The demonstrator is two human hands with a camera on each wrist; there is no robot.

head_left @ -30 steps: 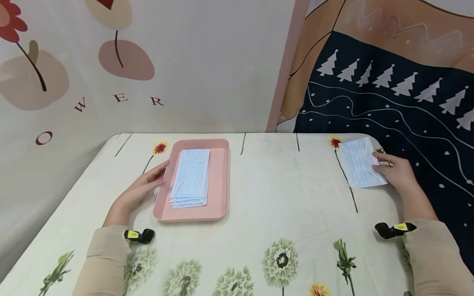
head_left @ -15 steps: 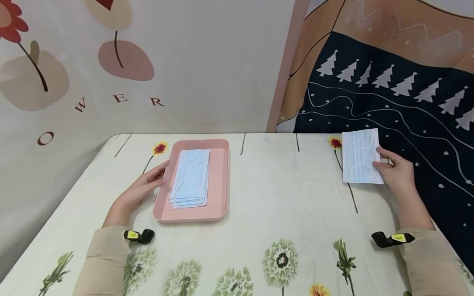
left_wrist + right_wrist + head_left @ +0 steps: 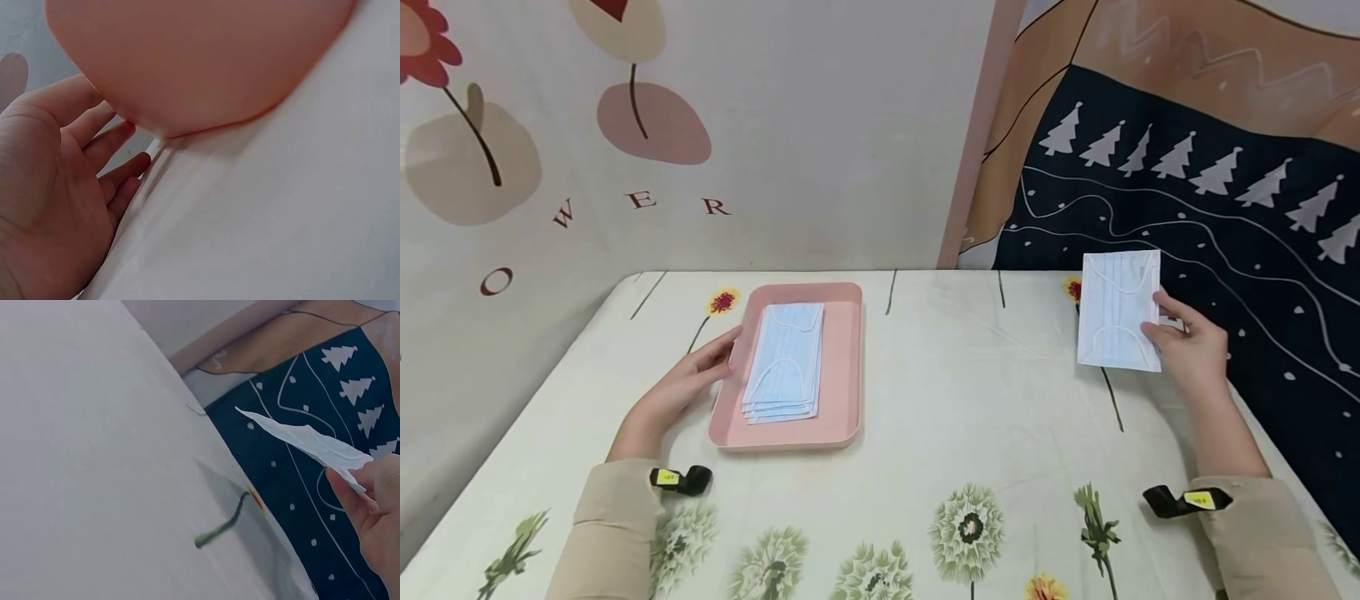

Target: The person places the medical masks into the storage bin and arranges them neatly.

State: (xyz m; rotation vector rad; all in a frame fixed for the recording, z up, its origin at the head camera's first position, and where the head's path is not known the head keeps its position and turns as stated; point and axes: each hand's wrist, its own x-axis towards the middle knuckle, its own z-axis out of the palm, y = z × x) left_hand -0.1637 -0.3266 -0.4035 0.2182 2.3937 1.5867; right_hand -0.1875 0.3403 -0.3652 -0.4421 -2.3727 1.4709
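Since a second ago the right hand (image 3: 1187, 346) has lifted its pinched mask (image 3: 1118, 310) off the bench (image 3: 970, 392), left hand (image 3: 681, 387) resting relaxed against the tray (image 3: 842, 367), whose stack (image 3: 786, 360) looks one short.

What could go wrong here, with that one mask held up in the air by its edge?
The right hand pinches the loose mask only by one edge, so it might flop or slip. The stack of masks in the pink tray is slightly fanned, so another landing on top could lie askew.
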